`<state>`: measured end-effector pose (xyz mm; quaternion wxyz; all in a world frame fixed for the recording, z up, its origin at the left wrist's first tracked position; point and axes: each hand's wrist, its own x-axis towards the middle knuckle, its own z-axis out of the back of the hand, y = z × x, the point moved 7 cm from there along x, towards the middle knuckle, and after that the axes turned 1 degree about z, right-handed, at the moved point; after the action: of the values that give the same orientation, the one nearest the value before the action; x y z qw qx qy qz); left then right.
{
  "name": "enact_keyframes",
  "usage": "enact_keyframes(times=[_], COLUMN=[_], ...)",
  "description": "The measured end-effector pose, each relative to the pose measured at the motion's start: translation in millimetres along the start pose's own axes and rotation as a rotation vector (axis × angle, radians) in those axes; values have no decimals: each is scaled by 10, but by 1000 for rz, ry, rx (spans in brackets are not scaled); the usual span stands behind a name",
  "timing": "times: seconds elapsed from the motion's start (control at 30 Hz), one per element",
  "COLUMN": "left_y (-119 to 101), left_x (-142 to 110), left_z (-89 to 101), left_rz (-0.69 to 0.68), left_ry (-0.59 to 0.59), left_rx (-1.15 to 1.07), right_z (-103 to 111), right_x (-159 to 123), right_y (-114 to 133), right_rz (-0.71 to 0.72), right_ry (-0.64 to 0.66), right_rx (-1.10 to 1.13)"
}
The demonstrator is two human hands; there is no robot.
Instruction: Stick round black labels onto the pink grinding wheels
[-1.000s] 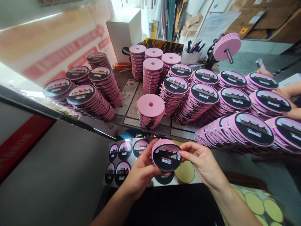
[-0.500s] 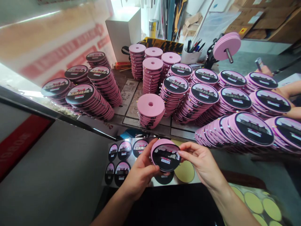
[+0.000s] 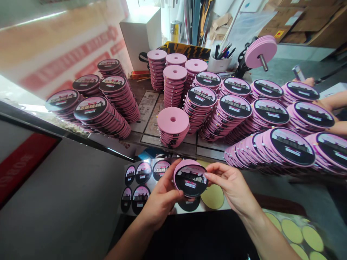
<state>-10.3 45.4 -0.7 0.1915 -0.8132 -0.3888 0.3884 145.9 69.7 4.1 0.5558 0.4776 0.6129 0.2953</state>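
Observation:
Both hands hold one pink round disc (image 3: pixel 182 165) with a black printed sticker (image 3: pixel 190 180) on its face, low in the middle of the view. My left hand (image 3: pixel 159 198) grips its left and lower edge, thumb on the sticker. My right hand (image 3: pixel 231 186) pinches the sticker's right edge with fingertips. Under the hands lies a sticker sheet (image 3: pixel 141 182) with several black round stickers and a bare yellow circle (image 3: pixel 213 196).
Leaning stacks of labelled pink discs (image 3: pixel 233 115) fill the table ahead and to the right, more at left (image 3: pixel 100 112). Plain pink stacks (image 3: pixel 173 126) stand in the middle. A peeled sheet with yellow circles (image 3: pixel 300 234) lies lower right. Another person's arms (image 3: pixel 332 104) show at far right.
The hands and disc have barely moved; the view has shifted slightly, and the stacks sit a little higher and further left in the picture.

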Motion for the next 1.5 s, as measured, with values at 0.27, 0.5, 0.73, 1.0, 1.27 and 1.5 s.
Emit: enact_keyframes(times=[0.27,0.5,0.73,1.0,1.27,1.5], left_y=[-10,-18,-35,119,166,13], left_x=[-22,-37,-19,148,320,540], left_z=[-11,-12,-19,139,173,219], left_rz=[-39,-113,-235,-161,-158,-431], left_ry=[-18,-16,-40,-197,-236,-130], left_rx=[34,109,164,110,131,1171], right_z=[1,39,10,36,-13,333], right_x=[-23,-41,-62,31,195,782], right_y=[0,-48,-36,-77,-265,-158], right_rz=[28,106,230,241,32,216], right_ry=[-43,-119,-189,-198,-57,-314], right_rx=[-33,-128,-262,-391,-83,-248])
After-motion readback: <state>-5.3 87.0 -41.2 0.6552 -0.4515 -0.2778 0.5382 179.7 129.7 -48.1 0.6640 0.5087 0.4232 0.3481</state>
